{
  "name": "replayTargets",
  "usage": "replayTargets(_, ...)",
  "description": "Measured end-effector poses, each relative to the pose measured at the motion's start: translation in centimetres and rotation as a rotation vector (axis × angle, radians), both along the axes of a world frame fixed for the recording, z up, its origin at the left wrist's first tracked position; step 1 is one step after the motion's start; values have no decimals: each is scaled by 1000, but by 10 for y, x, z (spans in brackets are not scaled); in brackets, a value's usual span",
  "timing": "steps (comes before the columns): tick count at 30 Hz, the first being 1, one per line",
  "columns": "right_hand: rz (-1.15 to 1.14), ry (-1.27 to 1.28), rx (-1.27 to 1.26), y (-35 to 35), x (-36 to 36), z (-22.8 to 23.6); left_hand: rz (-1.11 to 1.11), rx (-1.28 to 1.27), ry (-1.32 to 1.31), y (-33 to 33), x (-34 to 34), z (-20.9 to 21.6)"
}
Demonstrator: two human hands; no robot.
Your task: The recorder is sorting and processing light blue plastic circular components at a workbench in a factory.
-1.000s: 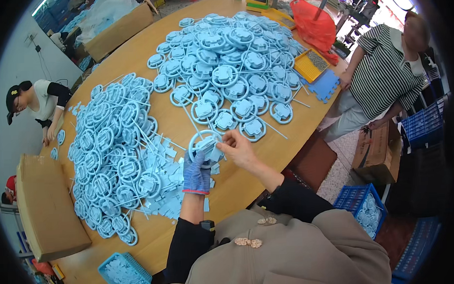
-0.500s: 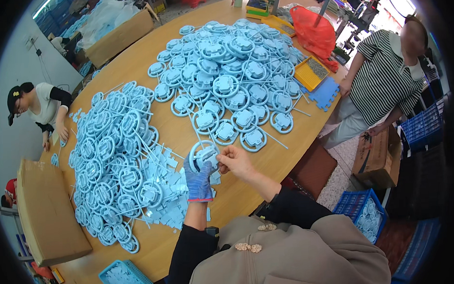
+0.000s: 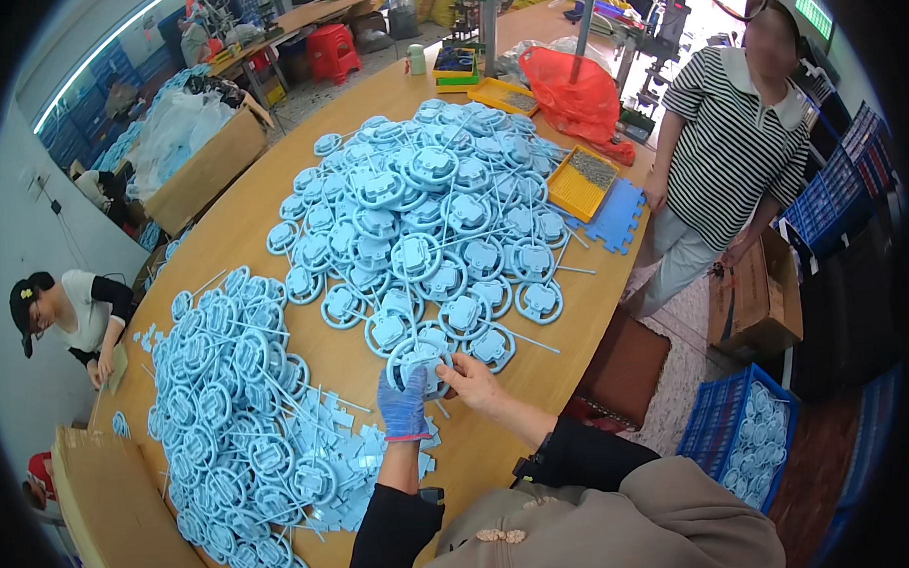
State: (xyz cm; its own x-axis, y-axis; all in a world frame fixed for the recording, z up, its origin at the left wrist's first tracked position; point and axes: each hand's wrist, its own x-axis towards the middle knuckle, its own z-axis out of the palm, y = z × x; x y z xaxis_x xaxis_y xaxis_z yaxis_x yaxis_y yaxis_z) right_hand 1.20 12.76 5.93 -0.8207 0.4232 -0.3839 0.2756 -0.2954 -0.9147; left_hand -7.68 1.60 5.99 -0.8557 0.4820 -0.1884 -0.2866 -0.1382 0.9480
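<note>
A light-blue plastic ring with a blocky centre [image 3: 415, 351] is held low over the table between both hands. My left hand [image 3: 405, 408], in a blue-purple glove, grips its lower left side with the thumb over the front. Bare, my right hand [image 3: 476, 385] pinches the right edge between thumb and fingers. Just beyond the held ring rises a large heap of similar rings with thin rods [image 3: 413, 255]. Another heap of them [image 3: 213, 403] lies to the left. Beside that heap are scattered flat light-blue pieces [image 3: 355, 450], close to my left wrist.
A cardboard box [image 3: 122, 516] stands at the near left. At the far right are a yellow tray [image 3: 581, 184] of small parts, a blue foam mat [image 3: 614, 220] and a red bag [image 3: 573, 95]. One person [image 3: 735, 144] stands right; another [image 3: 80, 317] works left. A blue crate [image 3: 714, 415] holds rings.
The view has tilted upward, so the table and heaps sit lower in the picture. My right hand's fingers have spread further along the ring's edge. The person at left has shifted their hands together.
</note>
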Motion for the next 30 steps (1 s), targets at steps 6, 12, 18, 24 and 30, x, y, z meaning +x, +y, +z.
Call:
replayTargets(6,-254,91,-38,27,-17,1,-103,-167,166,78,-93,-67)
replayTargets(12,150,57,85,47,25,-4,-337,248,-123,178,-182,4)
replayTargets(18,643,920,171,19,52,207,-2,-23,499,180,-165,-5)
replayTargets(24,1176,1465,-82,-26,63,289,-197,54,342,99,-85,8)
replayTargets(30,1219,1521,-64,-33,73,292,-79,18,309,10,-35,-30)
